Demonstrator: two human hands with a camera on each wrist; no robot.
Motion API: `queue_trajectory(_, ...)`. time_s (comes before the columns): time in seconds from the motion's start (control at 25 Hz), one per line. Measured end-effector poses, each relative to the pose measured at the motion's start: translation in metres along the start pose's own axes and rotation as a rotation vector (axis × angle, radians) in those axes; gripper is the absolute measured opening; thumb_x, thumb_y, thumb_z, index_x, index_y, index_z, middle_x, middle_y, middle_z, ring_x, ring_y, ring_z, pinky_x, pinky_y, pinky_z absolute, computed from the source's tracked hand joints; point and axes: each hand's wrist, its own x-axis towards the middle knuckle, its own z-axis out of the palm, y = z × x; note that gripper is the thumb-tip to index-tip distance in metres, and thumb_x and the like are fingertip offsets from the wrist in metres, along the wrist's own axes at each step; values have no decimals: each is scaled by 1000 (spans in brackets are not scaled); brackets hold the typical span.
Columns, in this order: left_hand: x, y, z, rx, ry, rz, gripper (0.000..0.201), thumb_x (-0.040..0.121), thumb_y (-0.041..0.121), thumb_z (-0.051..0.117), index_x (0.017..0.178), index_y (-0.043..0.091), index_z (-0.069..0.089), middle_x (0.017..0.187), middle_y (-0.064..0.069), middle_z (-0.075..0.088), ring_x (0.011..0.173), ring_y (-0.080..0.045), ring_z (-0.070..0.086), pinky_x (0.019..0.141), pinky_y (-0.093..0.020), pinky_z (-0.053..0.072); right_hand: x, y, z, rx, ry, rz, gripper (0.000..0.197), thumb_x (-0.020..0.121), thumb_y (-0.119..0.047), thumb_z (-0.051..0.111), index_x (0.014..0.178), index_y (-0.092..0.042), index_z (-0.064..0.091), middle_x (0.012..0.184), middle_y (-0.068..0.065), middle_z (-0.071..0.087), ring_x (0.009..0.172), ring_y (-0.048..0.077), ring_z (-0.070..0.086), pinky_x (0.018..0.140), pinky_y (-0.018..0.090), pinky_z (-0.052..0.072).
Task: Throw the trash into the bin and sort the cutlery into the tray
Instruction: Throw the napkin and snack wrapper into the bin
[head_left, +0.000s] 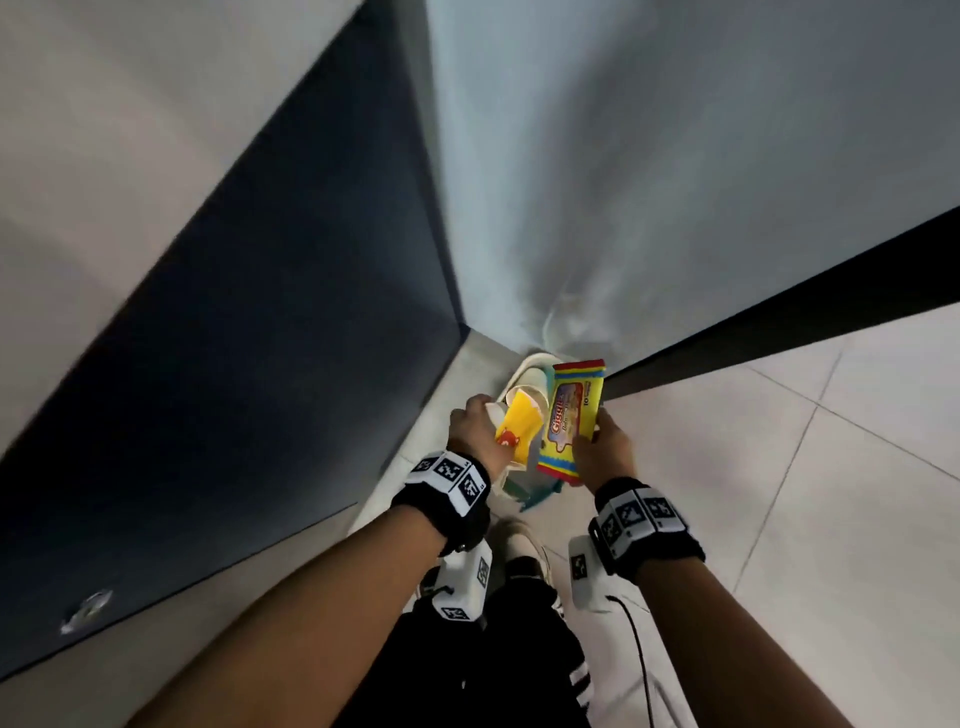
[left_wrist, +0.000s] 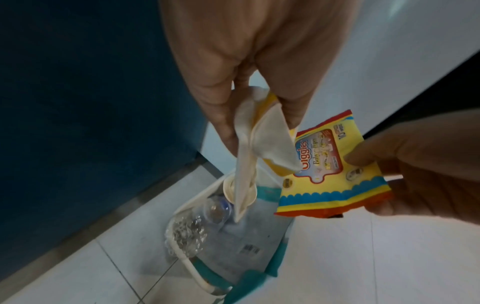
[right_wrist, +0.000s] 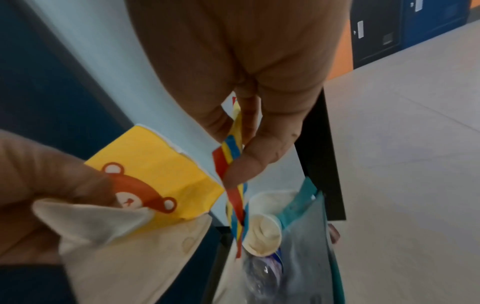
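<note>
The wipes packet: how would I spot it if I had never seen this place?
Look down into the corner where the dark blue panel meets the pale wall, to the bin on the floor tiles. Above it the right hand pinches a flat wipes packet, yellow with red and blue edges. The yellow paper beside it carries a bear instead.

The floor (head_left: 831, 493) is laid with pale square tiles separated by thin grout lines; it fills the lower right of the head view. A grey strip of floor runs along the base of the dark blue panel (head_left: 260, 364) at left. The bin (left_wrist: 233, 236) stands directly on the floor in the corner, at centre frame, with a white rim and teal trim. A shoe (head_left: 524, 545) rests on the tiles at lower centre, just beside the bin.
</note>
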Motion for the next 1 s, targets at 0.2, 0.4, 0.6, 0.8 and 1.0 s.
queue_trajectory(0.2,52,-15,84,75,-72,110,88,72,22,85,150,26,44,124,-18,52,106,-41,64,102,-41,52,46,61,67,-18,-17,22,26,91,-41,61,105,-20,68,94,14,76,88,41,73,74,53,63)
queue_trajectory(0.4,81,-20,132,299,-53,227,66,93,20,62,155,23,39,135,-20,53,121,-44,57,104,-50,45,82,89,91,16,-59,137,30,88,-32,65,110,-13,72,101,18,76,88,35,72,71,37,58)
queue_trajectory(0.6,96,-29,148,312,-106,261,97,82,23,76,163,34,23,155,-13,41,138,-41,44,117,-54,34,93,90,90,41,14,134,34,90,-31,68,119,-12,68,108,18,75,92,34,71,75,38,59)
queue_trajectory(0.8,77,-19,120,141,-57,185,72,78,28,81,145,27,56,153,-9,46,134,-35,51,116,-44,41,64,74,60,25,94,71,44,82,-10,58,123,-14,70,120,21,71,108,39,67,93,41,57)
queue_trajectory(1.0,24,28,49,-81,-59,107,39,76,24,76,115,29,76,118,-4,70,106,-26,69,99,-31,53,6,10,-17,-29,59,-112,35,84,-13,52,110,-18,74,106,13,75,95,32,69,83,36,57)
